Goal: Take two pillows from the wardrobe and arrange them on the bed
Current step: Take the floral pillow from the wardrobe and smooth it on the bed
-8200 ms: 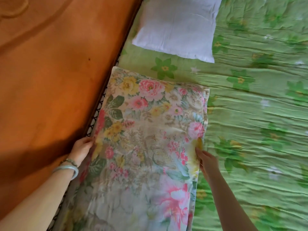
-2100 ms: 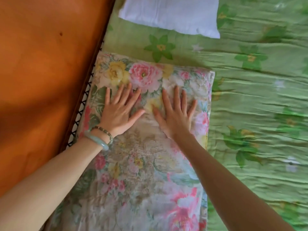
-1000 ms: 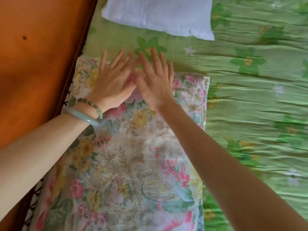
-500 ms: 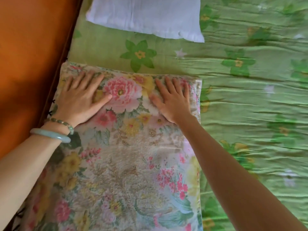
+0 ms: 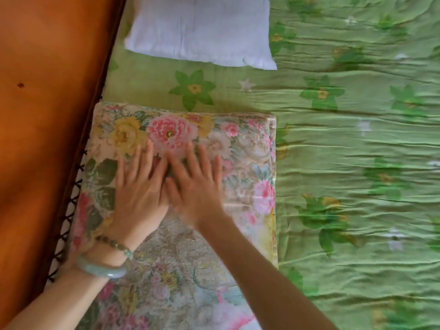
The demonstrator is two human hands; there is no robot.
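"Pillows first — where are they lying?"

"The floral pillow [image 5: 242, 148] is lying on the green bedspread [image 5: 345, 163], in the lower left-centre of the frame. Its left edge is sitting close along the orange wooden headboard [image 5: 47, 115]. The white pillow [image 5: 200, 29] is lying at the top centre, and the top edge of the frame is cutting it off."

"Which way is the floral one pointing?"

"Its long axis is running up the frame from the bottom edge, roughly along the headboard. Its short upper end is facing the white pillow, and its lower end is running out of the bottom of the frame."

"What room is showing around its edges?"

"A strip of bare bedspread is separating the two pillows, so they are not touching. Beyond the floral pillow's straight right edge, wrinkled bedspread is stretching to the right side of the frame. At the left, a black laced trim [image 5: 69, 210] is showing between pillow and headboard."

"What are the hands doing?"

"Both are lying flat with fingers straight and spread, gripping nothing. The left hand [image 5: 140, 194] and right hand [image 5: 195, 186] are pressing side by side on the floral pillow's upper half — the thumbs are meeting in the middle, and the right hand is blurring. The left wrist is wearing a pale green bangle [image 5: 100, 270] and a beaded bracelet [image 5: 116, 245]."
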